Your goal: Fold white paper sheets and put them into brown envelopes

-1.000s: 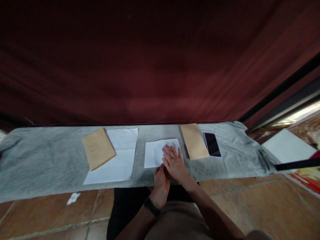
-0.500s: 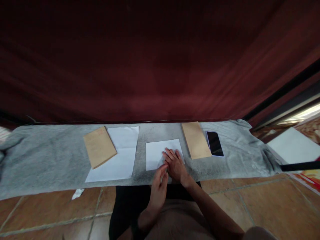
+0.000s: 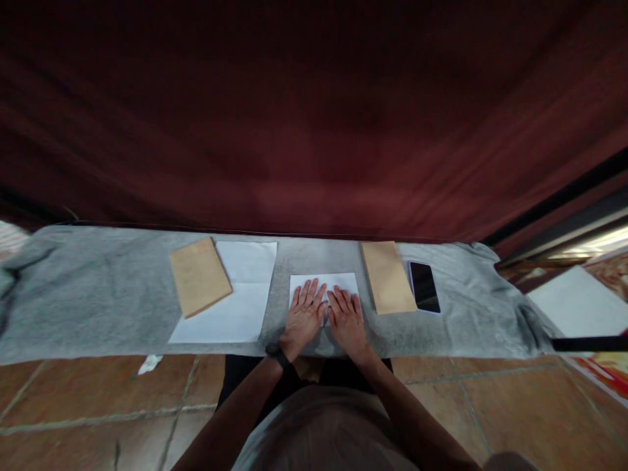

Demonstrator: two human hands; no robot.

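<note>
A folded-looking sheet of white paper (image 3: 338, 279) lies on the grey cloth right in front of me. My left hand (image 3: 303, 315) rests flat on its left part, fingers spread. On the right part my right hand (image 3: 346, 320) also lies flat with its fingers apart. The two thumbs are close together near the paper's middle. Both hands cover much of the sheet, so its near edge is mostly hidden.
A brown paper envelope (image 3: 200, 278) lies across a larger white sheet (image 3: 245, 294) on the left. To the right are another brown envelope (image 3: 388, 278) and a phone (image 3: 424, 288). Grey cloth (image 3: 98, 288) covers the narrow table; a dark red curtain (image 3: 314, 163) hangs behind.
My left hand has moved up from beside my right hand onto the left part of the paper and flattened. My right hand has shifted slightly right and turned to point straighter ahead.
</note>
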